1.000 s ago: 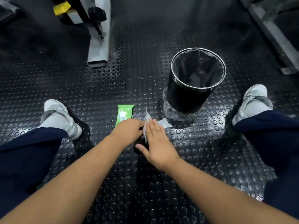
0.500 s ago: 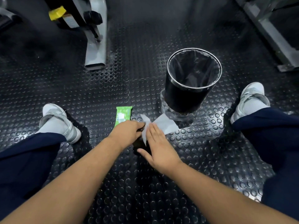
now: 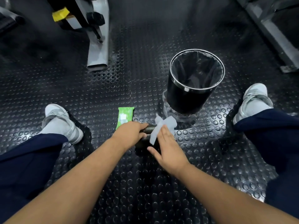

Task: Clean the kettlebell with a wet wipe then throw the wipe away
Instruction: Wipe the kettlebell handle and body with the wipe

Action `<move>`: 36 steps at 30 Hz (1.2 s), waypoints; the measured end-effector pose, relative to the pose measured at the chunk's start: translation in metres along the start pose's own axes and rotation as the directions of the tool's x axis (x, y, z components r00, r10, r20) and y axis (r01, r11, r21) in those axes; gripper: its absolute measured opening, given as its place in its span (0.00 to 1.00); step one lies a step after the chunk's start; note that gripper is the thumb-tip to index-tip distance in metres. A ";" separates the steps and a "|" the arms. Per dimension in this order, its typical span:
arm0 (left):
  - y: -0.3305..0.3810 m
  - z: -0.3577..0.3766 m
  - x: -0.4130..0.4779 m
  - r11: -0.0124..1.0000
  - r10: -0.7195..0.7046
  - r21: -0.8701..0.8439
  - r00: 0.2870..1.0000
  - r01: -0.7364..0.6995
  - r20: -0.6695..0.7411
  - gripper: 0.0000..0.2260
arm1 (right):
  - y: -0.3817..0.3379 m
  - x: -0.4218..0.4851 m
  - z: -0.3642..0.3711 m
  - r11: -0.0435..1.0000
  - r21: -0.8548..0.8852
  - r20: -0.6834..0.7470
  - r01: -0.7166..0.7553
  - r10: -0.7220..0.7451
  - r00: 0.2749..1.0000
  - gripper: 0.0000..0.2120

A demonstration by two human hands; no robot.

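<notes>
One head-worn wide-angle view looks forward and steeply down, close over the studded floor (image 3: pixel 145 183).

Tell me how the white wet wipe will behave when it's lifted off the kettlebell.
Probably floppy: the thin white wet wipe drapes over the dark kettlebell handle, its loose ends crumpled beyond the right hand. Likely very light, and being wet it may cling to the fingers. It should bunch easily.

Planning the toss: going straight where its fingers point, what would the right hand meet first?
The wet wipe over the kettlebell handle, which the right hand touches; beyond, probably floor left of the trash bin.
</notes>
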State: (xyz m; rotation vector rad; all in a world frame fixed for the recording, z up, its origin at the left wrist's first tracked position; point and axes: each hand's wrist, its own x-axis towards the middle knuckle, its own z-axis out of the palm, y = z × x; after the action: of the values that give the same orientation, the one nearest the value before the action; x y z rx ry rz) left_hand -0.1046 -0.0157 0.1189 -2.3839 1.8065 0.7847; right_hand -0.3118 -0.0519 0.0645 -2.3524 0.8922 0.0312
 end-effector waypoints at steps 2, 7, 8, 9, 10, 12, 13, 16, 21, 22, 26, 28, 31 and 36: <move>0.000 0.001 0.000 1.000 -0.001 0.011 1.000 0.001 -0.007 0.21 | -0.001 0.008 -0.001 0.984 0.144 -0.009 -0.108 0.110 0.994 0.44; -0.002 0.001 -0.002 0.999 0.037 -0.002 0.999 -0.037 -0.016 0.20 | -0.021 0.020 -0.010 0.998 0.042 -0.014 0.048 -0.048 0.999 0.43; -0.002 0.002 -0.002 0.999 0.044 0.003 0.999 -0.044 -0.020 0.20 | -0.019 0.015 -0.009 0.996 -0.003 -0.012 0.092 -0.092 0.996 0.42; -0.002 0.002 -0.001 0.999 0.042 0.013 0.999 -0.041 -0.021 0.20 | -0.014 0.010 -0.007 0.993 -0.019 -0.010 0.115 -0.115 0.993 0.42; -0.002 0.002 0.000 0.999 0.034 0.021 0.999 -0.034 -0.022 0.20 | -0.009 0.005 -0.005 0.994 -0.006 -0.012 0.107 -0.108 0.994 0.41; -0.002 0.003 0.001 1.000 0.011 0.026 1.000 -0.011 -0.017 0.23 | 0.001 0.002 0.000 0.994 0.102 -0.021 0.037 -0.035 0.999 0.41; -0.002 0.004 0.001 1.000 0.009 0.027 1.000 -0.008 -0.019 0.23 | 0.003 0.005 0.002 0.982 0.188 -0.029 -0.014 0.020 0.999 0.40; -0.003 0.005 0.002 1.000 0.008 0.028 0.999 -0.007 -0.035 0.24 | -0.002 0.024 -0.004 0.910 0.382 0.013 -0.162 0.170 0.985 0.41; -0.001 0.002 0.001 1.000 0.014 0.024 1.000 -0.013 -0.028 0.22 | -0.006 0.013 -0.009 0.977 0.214 -0.013 0.013 -0.011 1.000 0.39; -0.001 0.002 0.001 1.000 0.011 0.026 0.999 -0.010 -0.031 0.23 | -0.004 0.007 -0.008 0.967 0.254 -0.029 -0.009 0.016 0.999 0.39; -0.004 0.005 0.002 0.999 0.014 0.030 0.999 -0.013 -0.048 0.23 | -0.013 0.013 -0.005 0.749 0.608 0.023 -0.262 0.314 0.949 0.37; -0.004 0.003 0.000 0.999 0.012 0.049 0.998 -0.009 -0.061 0.22 | -0.018 0.035 -0.017 0.463 0.801 0.148 -0.380 0.461 0.875 0.37; 0.002 0.000 0.001 0.998 0.013 0.058 0.998 -0.009 -0.060 0.23 | -0.008 0.048 -0.032 0.226 0.870 0.271 -0.438 0.523 0.808 0.38; 0.005 -0.003 0.000 0.999 -0.010 0.044 0.999 0.012 -0.042 0.24 | -0.018 0.031 -0.010 0.217 0.906 0.182 -0.364 0.578 0.795 0.29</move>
State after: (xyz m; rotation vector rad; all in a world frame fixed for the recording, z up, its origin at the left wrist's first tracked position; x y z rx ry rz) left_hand -0.1080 -0.0184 0.1226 -2.3978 1.8049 0.6913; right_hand -0.2793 -0.0651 0.0751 -0.9371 1.2725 -0.3774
